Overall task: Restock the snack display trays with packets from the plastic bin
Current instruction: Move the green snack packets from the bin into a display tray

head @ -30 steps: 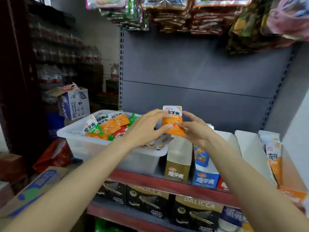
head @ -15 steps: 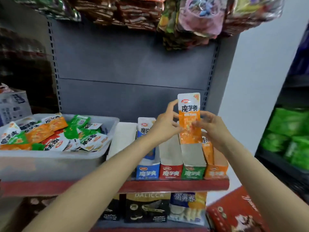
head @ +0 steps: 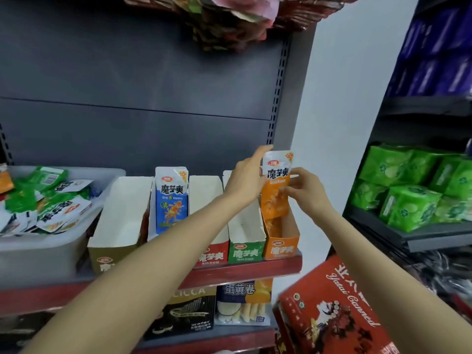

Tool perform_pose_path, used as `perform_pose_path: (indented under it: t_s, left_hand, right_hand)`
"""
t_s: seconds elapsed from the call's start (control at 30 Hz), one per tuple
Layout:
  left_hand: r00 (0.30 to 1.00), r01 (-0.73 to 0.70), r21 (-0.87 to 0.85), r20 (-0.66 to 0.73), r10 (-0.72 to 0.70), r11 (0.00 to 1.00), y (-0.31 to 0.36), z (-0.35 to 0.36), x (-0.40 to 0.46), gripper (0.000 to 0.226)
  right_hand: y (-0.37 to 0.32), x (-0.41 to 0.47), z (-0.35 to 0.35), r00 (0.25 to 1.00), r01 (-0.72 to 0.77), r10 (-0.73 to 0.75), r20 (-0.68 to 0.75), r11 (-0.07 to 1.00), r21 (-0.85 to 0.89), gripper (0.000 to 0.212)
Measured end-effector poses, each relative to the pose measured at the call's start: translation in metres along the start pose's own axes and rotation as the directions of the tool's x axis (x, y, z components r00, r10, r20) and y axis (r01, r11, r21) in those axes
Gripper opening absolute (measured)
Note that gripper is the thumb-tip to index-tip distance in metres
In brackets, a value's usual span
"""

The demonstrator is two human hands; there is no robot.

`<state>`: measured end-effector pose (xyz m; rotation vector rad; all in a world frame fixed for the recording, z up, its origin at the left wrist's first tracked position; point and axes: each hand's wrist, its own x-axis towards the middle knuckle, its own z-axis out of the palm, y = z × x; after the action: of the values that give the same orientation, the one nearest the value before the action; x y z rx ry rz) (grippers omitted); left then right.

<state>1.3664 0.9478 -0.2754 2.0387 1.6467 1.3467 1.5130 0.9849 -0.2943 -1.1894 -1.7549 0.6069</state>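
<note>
Head view, orange packet (head: 276,186): I am seeing it standing upright over the orange tray (head: 281,241), rightmost on the red shelf (head: 255,270).
Left hand (head: 245,178): gripping the packet's left edge.
Right hand (head: 307,191): pinching its right edge.
Plastic bin (head: 51,247): sitting far left, holding mixed packets.

Both hands hold a tall orange-and-white foil snack packet (head: 276,186) upright over the orange cardboard display tray (head: 281,241) at the row's right end: the left hand (head: 246,178) grips its left edge, the right hand (head: 306,191) pinches its right edge. A translucent plastic bin (head: 46,249) of mixed packets sits at the shelf's left.
</note>
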Motion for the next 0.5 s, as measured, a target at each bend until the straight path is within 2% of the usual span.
perform_pose_path:
  t_s: [0.13,0.23,0.37,0.5]
  left_hand:
    - [0.999,-0.034,0.229,0.04,0.026,0.973,-0.008,0.004,0.001,0.05]
    - [0.999,-0.038,0.353,0.04,0.026,0.935,-0.013,0.009,0.002,0.042]
    - [0.998,-0.053,0.432,0.057,0.031,0.9,-0.018,0.018,0.001,0.038]
    - [0.999,-0.033,0.397,0.013,0.03,0.917,-0.018,0.015,-0.002,0.04]
  right_hand:
    - [0.006,-0.001,0.003,1.0,0.016,-0.016,0.004,0.995,-0.096,0.052]
    - [0.01,-0.004,0.007,0.995,0.095,-0.094,0.016,0.982,-0.162,0.068]
    - [0.014,-0.004,0.011,0.991,0.136,-0.125,0.053,0.934,-0.33,0.049]
    - [0.011,-0.005,0.014,0.989,0.149,-0.146,0.039,0.905,-0.399,0.049]
